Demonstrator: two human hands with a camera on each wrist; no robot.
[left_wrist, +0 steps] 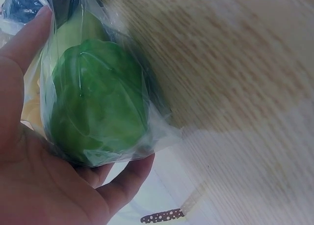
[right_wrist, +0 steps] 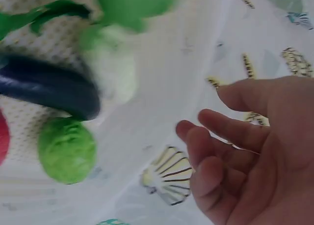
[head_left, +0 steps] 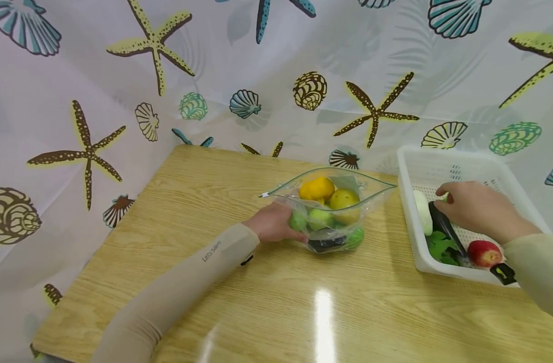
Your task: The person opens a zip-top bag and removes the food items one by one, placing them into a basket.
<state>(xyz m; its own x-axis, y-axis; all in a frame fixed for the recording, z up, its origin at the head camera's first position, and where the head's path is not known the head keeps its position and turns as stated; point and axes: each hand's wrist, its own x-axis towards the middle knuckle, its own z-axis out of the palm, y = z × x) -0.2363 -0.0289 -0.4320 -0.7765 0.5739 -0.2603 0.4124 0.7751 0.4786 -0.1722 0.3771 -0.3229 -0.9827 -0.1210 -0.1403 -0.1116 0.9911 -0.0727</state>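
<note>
My left hand [head_left: 272, 222] grips the side of a clear zip bag [head_left: 335, 214] on the table, its thumb and fingers curled round the plastic. The bag's mouth gapes. Inside are an orange-yellow fruit [head_left: 317, 188], a yellow-green round fruit [head_left: 345, 200], a dark piece at the bottom and several green ones. One ribbed green vegetable [left_wrist: 98, 102] fills the left wrist view. Over the white basket [head_left: 408, 201] hovers my right hand [head_left: 482, 209], fingers loosely bent and holding nothing. Below it lies a dark eggplant [head_left: 444, 224].
Also in the basket are a red apple [head_left: 485, 253], green leaves [head_left: 441, 247], a pale vegetable [head_left: 422, 212] along the left wall and a round green vegetable [right_wrist: 67, 151]. Behind the wooden table [head_left: 190, 201] hangs a shell-and-starfish curtain [head_left: 276, 65].
</note>
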